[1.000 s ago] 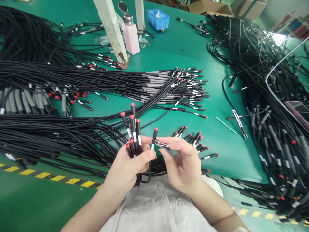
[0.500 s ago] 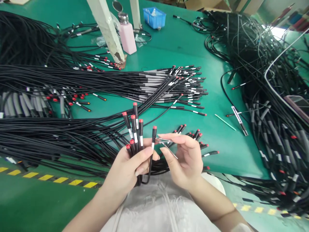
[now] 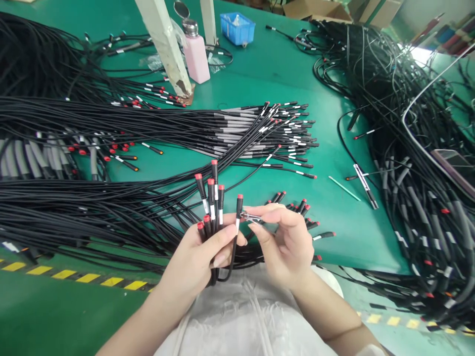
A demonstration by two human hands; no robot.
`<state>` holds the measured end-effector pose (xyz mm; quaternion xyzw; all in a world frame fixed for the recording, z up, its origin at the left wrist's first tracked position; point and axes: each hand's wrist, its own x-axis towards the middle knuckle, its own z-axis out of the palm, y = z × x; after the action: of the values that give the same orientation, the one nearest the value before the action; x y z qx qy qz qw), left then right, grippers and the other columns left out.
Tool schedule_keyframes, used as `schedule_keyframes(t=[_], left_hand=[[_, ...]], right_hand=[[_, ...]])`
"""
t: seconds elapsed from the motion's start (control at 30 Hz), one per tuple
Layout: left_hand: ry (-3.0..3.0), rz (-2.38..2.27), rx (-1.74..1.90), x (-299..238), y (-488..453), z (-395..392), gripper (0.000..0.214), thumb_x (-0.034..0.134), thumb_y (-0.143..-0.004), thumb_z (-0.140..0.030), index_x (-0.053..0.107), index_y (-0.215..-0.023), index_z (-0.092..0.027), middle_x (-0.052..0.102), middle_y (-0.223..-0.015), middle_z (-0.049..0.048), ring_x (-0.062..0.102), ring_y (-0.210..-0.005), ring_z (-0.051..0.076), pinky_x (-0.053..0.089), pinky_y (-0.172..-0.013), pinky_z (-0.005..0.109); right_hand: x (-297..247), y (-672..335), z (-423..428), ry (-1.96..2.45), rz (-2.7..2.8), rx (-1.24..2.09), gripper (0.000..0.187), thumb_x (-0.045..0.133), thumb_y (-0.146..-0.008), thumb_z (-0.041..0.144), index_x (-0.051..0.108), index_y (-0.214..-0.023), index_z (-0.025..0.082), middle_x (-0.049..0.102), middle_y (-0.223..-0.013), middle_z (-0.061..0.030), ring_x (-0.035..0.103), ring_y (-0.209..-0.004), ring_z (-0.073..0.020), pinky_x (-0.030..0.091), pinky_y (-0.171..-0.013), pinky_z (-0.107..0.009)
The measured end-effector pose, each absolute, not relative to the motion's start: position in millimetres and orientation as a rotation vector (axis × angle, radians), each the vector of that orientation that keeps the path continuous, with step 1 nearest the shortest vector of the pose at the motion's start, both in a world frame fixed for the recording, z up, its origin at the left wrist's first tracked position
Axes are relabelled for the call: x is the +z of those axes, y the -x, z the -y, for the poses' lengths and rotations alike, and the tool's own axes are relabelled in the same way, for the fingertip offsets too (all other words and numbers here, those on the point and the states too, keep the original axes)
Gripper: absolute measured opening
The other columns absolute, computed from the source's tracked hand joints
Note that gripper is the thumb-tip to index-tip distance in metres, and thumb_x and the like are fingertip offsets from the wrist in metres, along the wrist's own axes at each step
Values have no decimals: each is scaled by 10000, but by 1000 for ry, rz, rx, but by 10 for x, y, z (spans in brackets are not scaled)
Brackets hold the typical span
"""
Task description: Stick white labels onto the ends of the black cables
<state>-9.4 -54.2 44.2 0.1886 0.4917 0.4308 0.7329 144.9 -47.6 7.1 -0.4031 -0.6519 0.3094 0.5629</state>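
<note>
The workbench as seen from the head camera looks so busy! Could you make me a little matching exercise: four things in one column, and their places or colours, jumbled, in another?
Things:
1. Thin metal tool
2. Upright cluster of red-tipped connectors
3. Small bin
4. Square-sided bottle

Places or colours:
A. Pink, beside a white post
B. In the left hand
C. Blue, on the far part of the green table
D. Between the thumb and fingers of the right hand

Right pairs: 1-D, 2-B, 3-C, 4-A.
</note>
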Motion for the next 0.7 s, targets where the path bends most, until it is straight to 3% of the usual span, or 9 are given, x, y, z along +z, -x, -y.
schedule_keyframes(t=[0.17, 0.27, 0.33, 0.47, 0.57, 0.63, 0.7], left_hand=[[-453, -1012, 969, 426, 111, 533, 279, 793, -825, -432, 729, -845, -161, 459, -547, -50, 316, -456, 56, 218, -417, 175], [-495, -930, 864, 402, 144, 531, 321, 736, -874, -464, 689, -762, -166, 414, -514, -63, 272, -428, 47, 205, -422, 185], [-508, -889, 807, 390, 144, 536, 319, 734, -873, -466, 700, -771, -165, 431, -532, -56, 277, -428, 47, 204, -425, 194], [-514, -828, 734, 379, 69, 538, 343, 756, -852, -478, 747, -813, -137, 453, -536, -47, 285, -426, 50, 222, -423, 201], [-409, -865, 863, 364, 0, 489, 357, 785, -814, -496, 757, -793, -141, 535, -552, -16, 428, -448, 94, 395, -445, 236], [-328, -940, 1047, 348, -21, 438, 310, 861, -741, -440, 758, -759, -148, 613, -619, 10, 548, -551, 130, 515, -559, 275], [-315, -1001, 1168, 334, -17, 400, 290, 906, -692, -389, 768, -745, -139, 650, -657, 21, 555, -595, 116, 505, -589, 244]], right_hand=[[176, -1607, 349, 1094, 1434, 816, 281, 627, -956, 189, 537, -1210, 269, 698, -1041, -55, 696, -921, -206, 571, -813, -394], [347, -1681, 209, 1122, 1598, 819, 115, 543, -1007, 226, 646, -1054, 247, 671, -915, -26, 622, -813, -168, 525, -739, -339], [457, -1686, 103, 1125, 1757, 908, 189, 522, -1023, 272, 668, -912, 226, 663, -838, -15, 593, -776, -157, 504, -730, -324], [562, -1618, -92, 1071, 1856, 1224, 235, 580, -990, 401, 646, -886, 201, 640, -822, -6, 577, -764, -143, 492, -707, -292], [571, -1571, -192, 1047, 1810, 1398, 336, 550, -984, 495, 610, -844, 196, 578, -759, 13, 520, -696, -128, 462, -656, -280], [572, -1548, -237, 1031, 1771, 1451, 389, 544, -968, 553, 593, -812, 200, 534, -726, 27, 473, -655, -117, 431, -615, -268], [567, -1523, -266, 1003, 1722, 1496, 435, 564, -938, 606, 563, -766, 207, 505, -707, 35, 454, -639, -111, 423, -593, -258]])
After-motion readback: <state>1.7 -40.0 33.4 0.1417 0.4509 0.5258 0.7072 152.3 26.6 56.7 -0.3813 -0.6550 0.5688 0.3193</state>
